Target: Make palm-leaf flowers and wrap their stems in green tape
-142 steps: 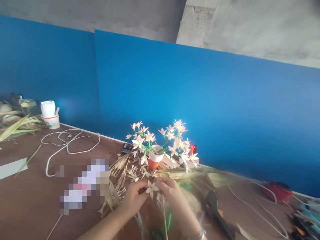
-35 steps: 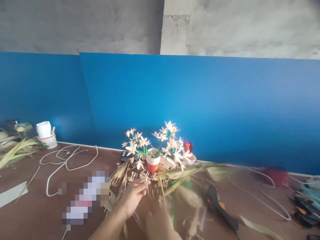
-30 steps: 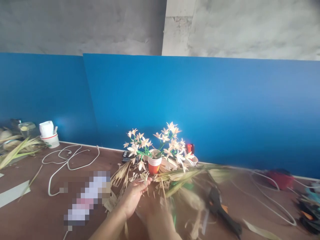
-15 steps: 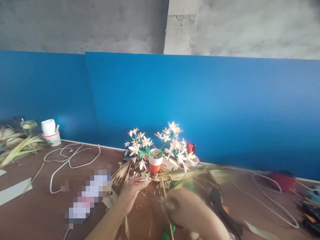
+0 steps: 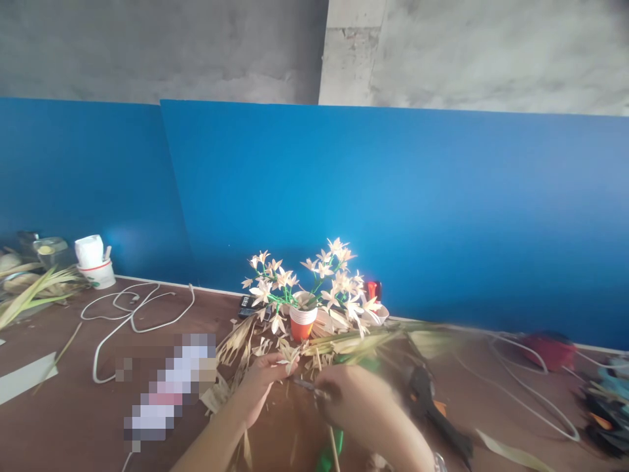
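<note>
Between its thumb and fingers, my left hand [image 5: 256,388] pinches a pale dried-husk flower [image 5: 289,354]. My right hand [image 5: 352,401] is closed on what look like scissors [image 5: 306,385], their narrow metal tip pointing at the underside of that flower; the handles are mostly hidden in the fist. Just behind the hands stands an orange-and-white cup [image 5: 303,322] with green-stemmed husk flowers [image 5: 339,283] fanning out to both sides. A thin pale stick [image 5: 335,448] lies below my right hand.
Husk strips [image 5: 354,344] and scraps surround the cup. A black-handled tool [image 5: 435,414] lies at the right. At the left are a white cable [image 5: 101,351] and a white cup [image 5: 101,274]. A blue partition [image 5: 304,177] stands along the table's back edge.
My right hand has moved slightly left and up, bringing the metal tip close to the flower. My left hand has tilted the flower more upright. The view has shifted slightly.
</note>
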Tool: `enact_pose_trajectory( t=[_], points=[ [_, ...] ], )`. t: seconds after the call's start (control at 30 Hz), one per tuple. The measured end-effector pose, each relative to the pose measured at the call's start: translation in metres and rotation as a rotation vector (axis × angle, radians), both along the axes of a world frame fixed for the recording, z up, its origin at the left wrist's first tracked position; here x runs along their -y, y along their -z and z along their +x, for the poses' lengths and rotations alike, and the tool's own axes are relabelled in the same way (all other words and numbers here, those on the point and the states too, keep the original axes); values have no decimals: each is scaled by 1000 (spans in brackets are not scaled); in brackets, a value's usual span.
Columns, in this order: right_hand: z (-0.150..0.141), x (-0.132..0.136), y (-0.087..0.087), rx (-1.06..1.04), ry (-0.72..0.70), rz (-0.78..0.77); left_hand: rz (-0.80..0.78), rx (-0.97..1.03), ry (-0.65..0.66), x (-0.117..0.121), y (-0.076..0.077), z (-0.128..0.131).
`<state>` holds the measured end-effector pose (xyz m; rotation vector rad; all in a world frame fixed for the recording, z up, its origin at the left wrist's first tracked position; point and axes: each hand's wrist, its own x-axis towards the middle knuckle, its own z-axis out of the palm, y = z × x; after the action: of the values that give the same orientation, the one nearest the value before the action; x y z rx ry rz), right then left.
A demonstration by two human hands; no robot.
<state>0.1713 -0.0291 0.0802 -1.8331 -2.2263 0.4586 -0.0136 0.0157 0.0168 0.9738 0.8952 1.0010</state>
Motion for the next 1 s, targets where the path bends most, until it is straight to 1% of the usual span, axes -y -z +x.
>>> enact_pose_trajectory(
  t=[0.1,0.23,0.33,0.43,0.47,0.5,0.6,0.7,0.87,0.93,1.0],
  points=[
    [0,0,0,-10,-10,8,11,2,9,1,0,1],
    [4,1,-1,6,-38,-15,16,5,-22,0,1,2],
    [4,2,3,69,-55,-25,75,-33,-51,-1,3,2],
    [-8,4,16,129,-79,-102,164,-74,-98,-2,4,2],
    [-16,5,21,142,-84,-151,189,-81,-115,-2,4,3],
    [-24,5,28,178,-55,-210,211,-87,-130,-2,4,3],
    [-49,9,45,205,-62,-271,249,-106,-149,-2,5,3],
    [-63,16,55,204,-85,-256,251,-116,-150,-2,7,2],
    [-63,31,63,201,-115,-183,250,-118,-138,-3,10,1],
    [-62,33,65,201,-127,-155,239,-117,-162,-6,13,0],
    [-62,34,68,201,-137,-132,211,-129,-223,-12,16,-3]
  ],
)
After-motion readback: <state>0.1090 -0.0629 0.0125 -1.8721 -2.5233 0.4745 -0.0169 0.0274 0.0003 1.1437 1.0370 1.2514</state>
